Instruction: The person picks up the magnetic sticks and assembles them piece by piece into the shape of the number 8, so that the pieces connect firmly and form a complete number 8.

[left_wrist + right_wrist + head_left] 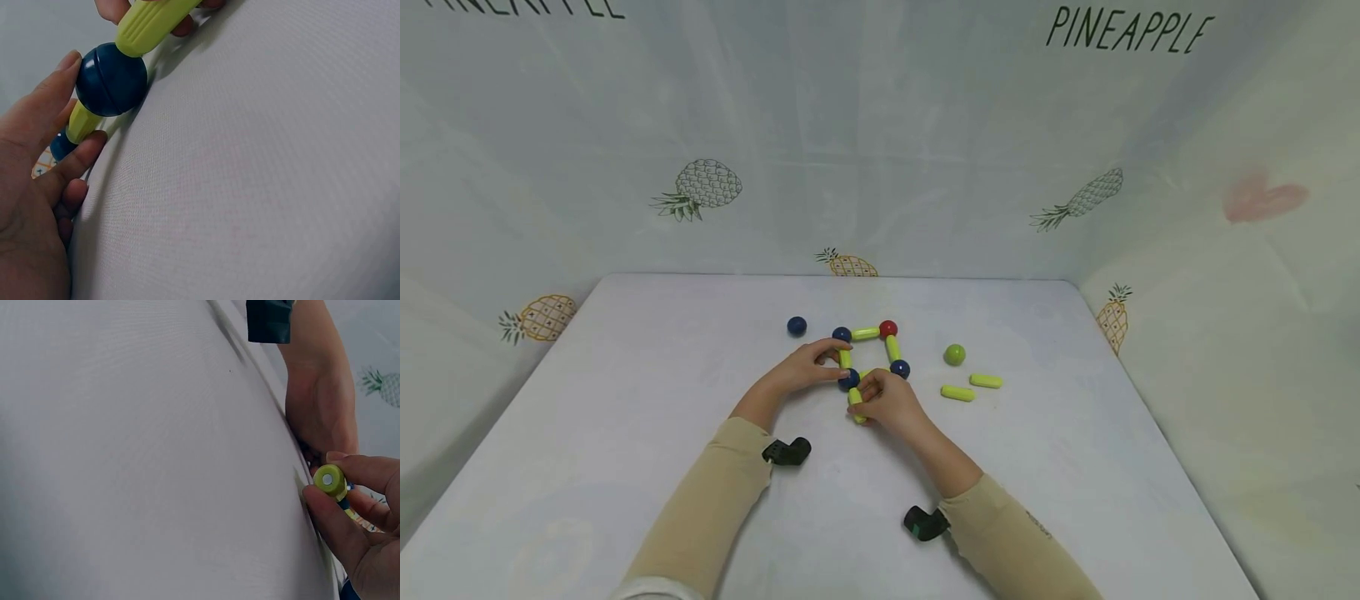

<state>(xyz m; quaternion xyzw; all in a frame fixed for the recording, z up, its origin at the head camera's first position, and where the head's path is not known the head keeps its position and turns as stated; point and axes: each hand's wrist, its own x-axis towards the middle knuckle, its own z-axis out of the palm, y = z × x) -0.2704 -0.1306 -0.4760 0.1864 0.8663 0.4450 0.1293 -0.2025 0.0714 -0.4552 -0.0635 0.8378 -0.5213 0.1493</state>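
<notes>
A square of yellow-green magnetic rods and balls lies on the table, with a red ball at its far right corner and blue balls at the others. My left hand holds its left side, thumb against the near-left blue ball and fingers by the left rod. Between thumb and fingers, my right hand pinches another yellow-green rod, whose far end meets that same ball. A silver disc shows on the rod's free end in the right wrist view. The right hand partly hides the square's near rod.
A loose blue ball lies beyond the left hand. To the right are a green ball and two loose rods, one nearer and one farther. Pineapple-printed cloth hangs behind the white table.
</notes>
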